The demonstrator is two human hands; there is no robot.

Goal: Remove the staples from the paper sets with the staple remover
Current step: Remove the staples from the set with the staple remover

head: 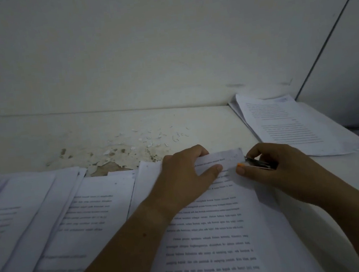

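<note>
Staple remover (259, 164), small and metallic, is pinched in the right hand (276, 169), its nose right at the top right corner of the paper set (207, 233) lying on the surface (205, 119). The left hand (185, 177) grips that set's top edge, thumb on the page. The printed lines are too blurred to read. Paper scraps (151, 136) lie beyond, and another stack (291, 123) sits far right.

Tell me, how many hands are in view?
2. The left hand grips the top edge of the paper set; the right hand holds the staple remover at its corner.
</note>
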